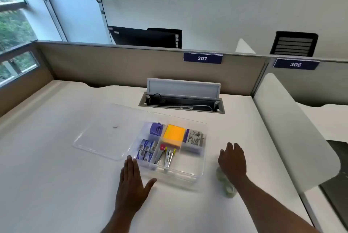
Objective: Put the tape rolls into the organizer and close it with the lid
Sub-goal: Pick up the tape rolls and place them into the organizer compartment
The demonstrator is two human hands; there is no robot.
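A clear plastic organizer sits open on the white desk, its compartments holding staple boxes, staplers, orange sticky notes and a small pack. Its clear lid lies flat on the desk just to the left of it. Pale clear tape rolls lie in a row to the right of the organizer, partly hidden under my right wrist. My right hand hovers over the far end of the rolls with its fingers apart. My left hand rests flat on the desk by the organizer's near-left corner, holding nothing.
An open cable hatch with its flap raised lies behind the organizer. A beige partition with signs 307 and 306 bounds the desk at the back. A white curved divider stands at the right.
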